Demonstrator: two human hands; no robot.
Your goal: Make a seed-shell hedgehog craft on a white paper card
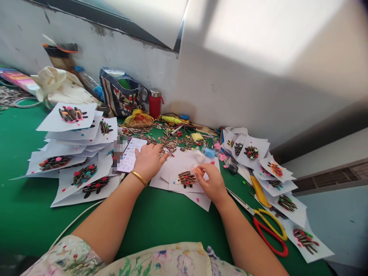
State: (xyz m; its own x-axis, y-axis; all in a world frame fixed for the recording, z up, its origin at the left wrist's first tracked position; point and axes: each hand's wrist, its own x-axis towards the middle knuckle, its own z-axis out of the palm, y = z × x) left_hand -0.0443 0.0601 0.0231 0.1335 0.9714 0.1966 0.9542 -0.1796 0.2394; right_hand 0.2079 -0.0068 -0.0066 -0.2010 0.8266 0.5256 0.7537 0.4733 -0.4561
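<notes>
My left hand (148, 159), palm down with fingers spread, reaches past the right side of a lit smartphone (129, 155) toward loose striped sunflower seeds (169, 143). It holds nothing that I can see. Between the thumb and fingers of my right hand (211, 180) is a small clear plastic packet (197, 171) with something orange-pink inside. Just left of that hand, a seed picture (186, 179) with red dots lies on a white sheet. More white paper (161, 178) is stacked beneath it. White and blue clay packets (209, 153) lie beyond my right hand.
Seed pictures on paper pile up at left (86, 149) and right (284, 201). Scissors (267, 226) and a yellow utility knife (260, 191) lie right of my forearm. A striped bag (122, 94) and red flask (155, 104) stand by the wall. A white cable (76, 219) crosses the green table (161, 226).
</notes>
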